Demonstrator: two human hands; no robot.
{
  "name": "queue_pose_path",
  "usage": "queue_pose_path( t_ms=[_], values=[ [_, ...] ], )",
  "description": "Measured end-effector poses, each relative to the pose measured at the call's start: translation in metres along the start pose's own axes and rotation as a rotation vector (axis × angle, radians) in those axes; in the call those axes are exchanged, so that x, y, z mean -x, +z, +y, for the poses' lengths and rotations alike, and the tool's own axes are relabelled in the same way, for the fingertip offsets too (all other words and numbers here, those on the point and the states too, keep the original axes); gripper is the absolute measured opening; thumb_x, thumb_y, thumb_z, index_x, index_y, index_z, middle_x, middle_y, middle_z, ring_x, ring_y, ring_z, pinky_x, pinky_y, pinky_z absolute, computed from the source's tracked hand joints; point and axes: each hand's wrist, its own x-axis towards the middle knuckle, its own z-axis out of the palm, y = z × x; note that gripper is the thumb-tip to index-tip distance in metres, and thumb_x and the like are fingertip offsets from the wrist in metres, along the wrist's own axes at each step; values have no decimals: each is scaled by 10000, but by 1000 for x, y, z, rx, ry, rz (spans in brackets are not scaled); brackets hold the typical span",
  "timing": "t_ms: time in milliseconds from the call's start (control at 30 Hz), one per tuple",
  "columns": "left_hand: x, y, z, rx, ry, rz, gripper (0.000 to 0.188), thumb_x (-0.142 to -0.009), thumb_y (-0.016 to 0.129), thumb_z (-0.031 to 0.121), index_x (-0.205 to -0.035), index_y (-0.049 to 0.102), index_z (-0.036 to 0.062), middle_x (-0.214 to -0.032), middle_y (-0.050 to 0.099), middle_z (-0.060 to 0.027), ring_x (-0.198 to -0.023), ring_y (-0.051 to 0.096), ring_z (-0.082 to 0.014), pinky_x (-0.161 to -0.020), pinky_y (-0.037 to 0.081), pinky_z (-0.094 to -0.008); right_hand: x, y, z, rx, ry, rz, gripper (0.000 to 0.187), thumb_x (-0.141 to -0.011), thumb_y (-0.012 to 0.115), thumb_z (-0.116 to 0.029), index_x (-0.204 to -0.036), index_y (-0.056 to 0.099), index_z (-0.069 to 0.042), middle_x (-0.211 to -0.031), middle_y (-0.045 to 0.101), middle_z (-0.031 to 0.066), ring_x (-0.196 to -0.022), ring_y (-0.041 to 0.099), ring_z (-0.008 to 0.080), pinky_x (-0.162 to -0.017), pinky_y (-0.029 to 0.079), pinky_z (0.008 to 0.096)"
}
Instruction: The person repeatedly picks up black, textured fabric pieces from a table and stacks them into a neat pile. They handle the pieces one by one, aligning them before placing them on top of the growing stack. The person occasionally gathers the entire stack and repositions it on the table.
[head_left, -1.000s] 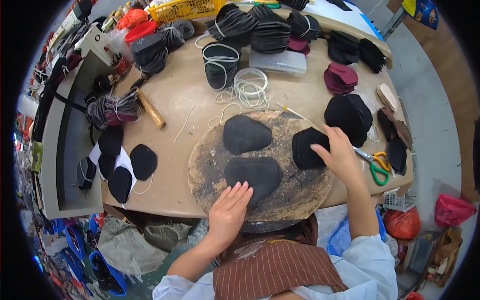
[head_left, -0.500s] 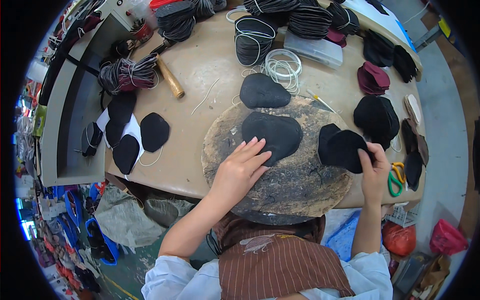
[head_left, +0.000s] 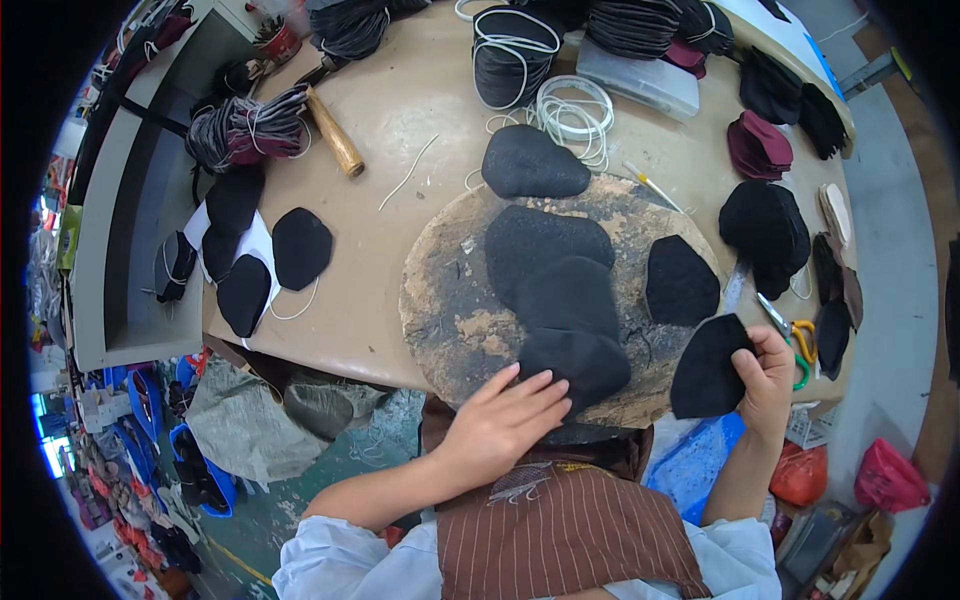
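Note:
On the round worn board (head_left: 440,270) lie several flat black cut pieces with rounded outlines. A black fabric piece (head_left: 575,365) nearest me overlaps others below a larger black piece (head_left: 535,240). The outstretched fingers of my left hand (head_left: 505,425) rest at its near left edge. In my right hand (head_left: 765,378), a separate black panel (head_left: 705,370) is pinched between thumb and fingers, held over the board's near right rim. Another black piece (head_left: 682,282) lies flat at the board's right side. At the far rim sits a thicker-looking black piece (head_left: 533,162).
Scissors (head_left: 795,330) with yellow and green handles lie right of my right hand, near a black stack (head_left: 765,230). Beyond the board are white cord (head_left: 580,110), a clear plastic box (head_left: 640,80) and bundled black pieces (head_left: 510,70). A wooden-handled tool (head_left: 335,135) lies at the left.
My left hand has slid toward me, and overlapping black fabric now lies below the larger piece. My right hand has drawn its panel toward me, away from the piece left on the board.

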Motion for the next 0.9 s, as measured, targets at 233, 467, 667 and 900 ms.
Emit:
queue_pose_path(
  t_ms=[233,467,667,900],
  values=[
    [25,14,8,-34,-47,35,378,-786,685,188,-1144,642,74,-1329,535,-106,-1274,476,-251,-1066,325,-473,-10,45,-7,-43,131,-267,174,-802,659,58,-964,617,9,-888,630,22,-798,591,69,-708,487,213],
    [48,21,23,-135,-295,63,545,-677,797,315,-1182,618,217,-1430,273,-323,-1315,337,-449,-1014,328,-573,-26,104,-7,436,59,-500,206,-799,713,-98,-953,657,26,-815,681,107,-772,629,103,-694,487,268],
    [51,23,23,-103,-344,116,525,-697,782,272,-1197,623,253,-1421,298,-303,-1295,372,-438,-986,362,-562,-34,111,3,531,35,-479,223,-793,718,-105,-952,658,39,-808,685,119,-761,631,107,-698,488,263],
    [61,23,18,-11,-341,137,460,-695,790,199,-1132,652,175,-1426,279,-306,-1310,346,-444,-1015,313,-581,-40,111,5,510,82,-515,192,-802,721,-81,-948,660,27,-836,682,56,-798,605,87,-730,477,250]
  ],
)
